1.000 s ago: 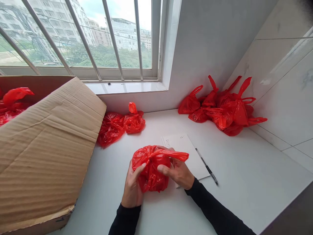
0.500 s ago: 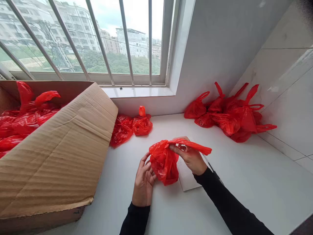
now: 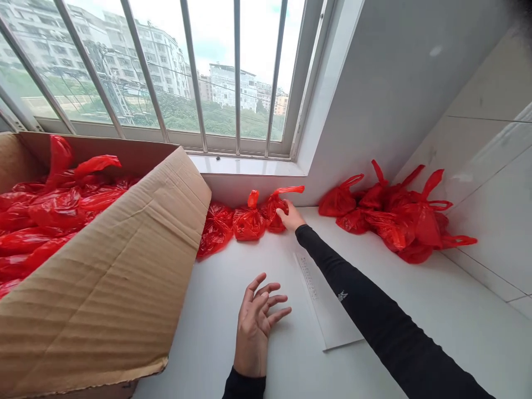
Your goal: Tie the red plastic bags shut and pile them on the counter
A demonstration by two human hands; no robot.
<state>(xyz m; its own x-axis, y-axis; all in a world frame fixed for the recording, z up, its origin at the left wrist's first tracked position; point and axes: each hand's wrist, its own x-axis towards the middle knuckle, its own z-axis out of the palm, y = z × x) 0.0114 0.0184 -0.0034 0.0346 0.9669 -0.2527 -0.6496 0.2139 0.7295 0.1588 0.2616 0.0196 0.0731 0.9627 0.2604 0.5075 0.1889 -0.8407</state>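
Observation:
My right hand is stretched far forward to the wall under the window, its fingers closed on a small tied red plastic bag. That bag rests beside two other red bags at the foot of the sill. My left hand hovers over the white counter near me, fingers spread and holding nothing. A white sheet of paper lies under my right forearm.
A large cardboard box filled with several red bags stands at the left, one flap folded out. A pile of several tied red bags lies in the back right corner by the tiled wall. A barred window runs behind.
My right hand carried the red bag from in front of me to the back wall beside the two bags there. My left hand let go of it and opened. The view tilted up.

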